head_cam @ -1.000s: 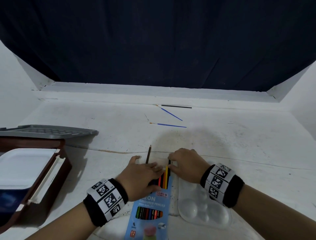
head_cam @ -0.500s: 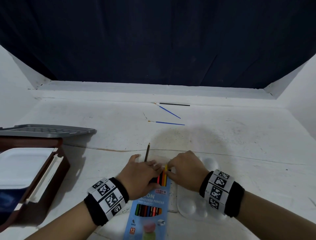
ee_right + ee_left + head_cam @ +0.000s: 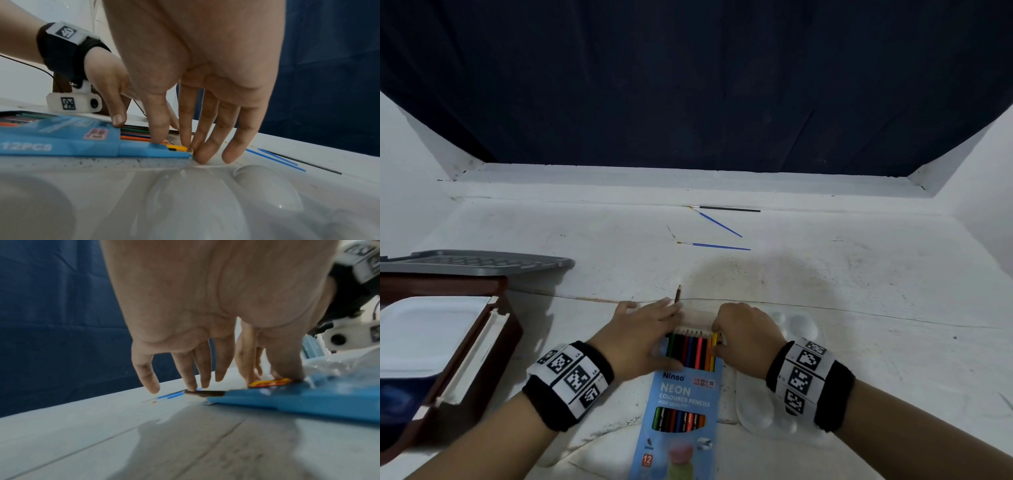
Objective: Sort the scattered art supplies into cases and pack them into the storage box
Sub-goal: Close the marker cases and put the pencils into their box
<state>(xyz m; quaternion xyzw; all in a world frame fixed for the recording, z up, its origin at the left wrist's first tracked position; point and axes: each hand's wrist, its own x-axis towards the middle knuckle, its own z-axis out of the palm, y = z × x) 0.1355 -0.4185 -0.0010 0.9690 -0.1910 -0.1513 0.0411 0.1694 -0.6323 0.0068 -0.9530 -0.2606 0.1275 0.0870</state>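
Observation:
A blue pencil case point(image 3: 681, 404) point(image 3: 61, 142) lies flat near me, with several coloured pencils point(image 3: 690, 349) sticking out of its open far end. My left hand point(image 3: 647, 329) point(image 3: 205, 382) has straight fingers; its thumb presses the case's mouth and its fingertips rest on a loose brown pencil point(image 3: 678, 294) point(image 3: 205, 393). My right hand point(image 3: 722, 342) point(image 3: 176, 146) pinches the yellow pencil point(image 3: 715, 341) point(image 3: 177, 147) at the row's right edge, between thumb and fingertips. Three paintbrushes point(image 3: 717, 224) point(image 3: 275, 159) lie further back.
A white paint palette point(image 3: 801, 325) point(image 3: 185, 194) lies under my right wrist, beside the case. At the left stands the brown storage box point(image 3: 482, 342) holding a white case point(image 3: 424, 332), with a grey lid point(image 3: 476, 262) behind it. A dark curtain closes the back.
My left hand has slid left off the pencils, so the whole row now shows. My right hand has drawn slightly toward me at the yellow pencil. The brushes have not moved.

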